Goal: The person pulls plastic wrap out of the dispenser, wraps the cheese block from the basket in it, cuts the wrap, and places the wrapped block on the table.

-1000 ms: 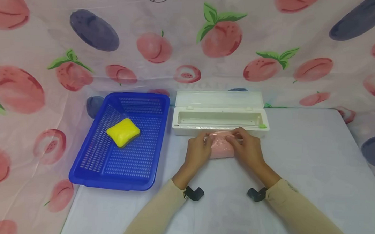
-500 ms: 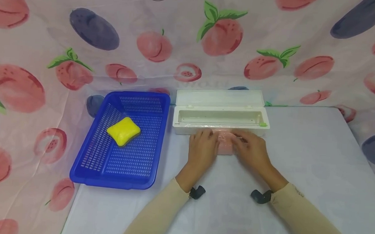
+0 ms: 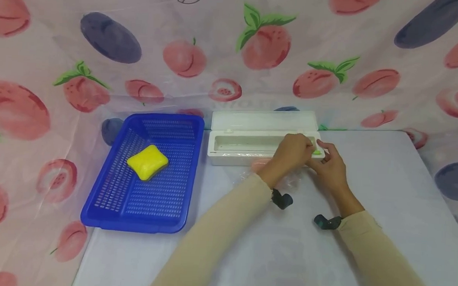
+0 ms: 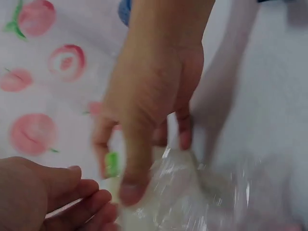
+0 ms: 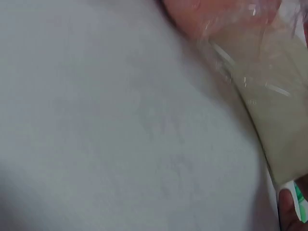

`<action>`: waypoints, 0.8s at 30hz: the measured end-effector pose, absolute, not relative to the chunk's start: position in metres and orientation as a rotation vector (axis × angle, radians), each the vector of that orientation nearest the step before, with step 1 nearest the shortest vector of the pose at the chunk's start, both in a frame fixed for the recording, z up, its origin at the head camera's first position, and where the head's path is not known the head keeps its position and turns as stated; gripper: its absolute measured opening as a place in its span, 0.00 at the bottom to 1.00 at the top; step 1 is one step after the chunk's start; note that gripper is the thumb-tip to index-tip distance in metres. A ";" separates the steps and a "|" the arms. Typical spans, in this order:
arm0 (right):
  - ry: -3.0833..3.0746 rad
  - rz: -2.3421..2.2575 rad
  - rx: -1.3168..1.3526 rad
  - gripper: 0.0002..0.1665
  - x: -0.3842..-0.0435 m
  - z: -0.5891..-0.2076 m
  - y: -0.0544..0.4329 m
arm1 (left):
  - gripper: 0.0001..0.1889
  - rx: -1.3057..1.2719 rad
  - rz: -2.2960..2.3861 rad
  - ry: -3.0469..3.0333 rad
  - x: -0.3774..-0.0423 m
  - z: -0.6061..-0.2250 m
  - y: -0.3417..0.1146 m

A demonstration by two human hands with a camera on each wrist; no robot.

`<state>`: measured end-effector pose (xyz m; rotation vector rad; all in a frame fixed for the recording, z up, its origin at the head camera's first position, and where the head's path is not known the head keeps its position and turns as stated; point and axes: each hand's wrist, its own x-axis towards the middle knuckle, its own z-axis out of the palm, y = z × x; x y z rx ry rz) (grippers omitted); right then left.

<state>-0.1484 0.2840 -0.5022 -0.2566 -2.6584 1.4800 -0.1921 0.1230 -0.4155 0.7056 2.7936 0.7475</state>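
A long white cling film dispenser (image 3: 232, 160) stands with its lid (image 3: 264, 120) raised. At its right end sits a green slider (image 3: 317, 152). My left hand (image 3: 293, 151) reaches across the front, fingers curled right beside the slider; I cannot tell whether they pinch it. My right hand (image 3: 332, 169) grips the dispenser's right end; in the left wrist view its thumb (image 4: 132, 190) presses on the box near the slider. Clear film (image 3: 293, 180) spreads over the table before the box. A pink rounded block (image 5: 216, 17) lies under film, partly hidden by my left arm.
To the left stands a blue perforated basket (image 3: 190, 192) with a yellow pillow-shaped block (image 3: 147, 161) in it. A fruit-print curtain (image 3: 266, 89) hangs behind the white-covered table (image 3: 384, 179).
Both hands have let go of the pink block at the front of the dispenser. They have moved right, the left hand to the slider and the right hand to the box's end.
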 end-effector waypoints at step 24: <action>-2.608 1.666 -0.364 0.44 -0.153 -0.506 0.294 | 0.20 0.030 0.692 2.678 -0.216 -0.425 0.142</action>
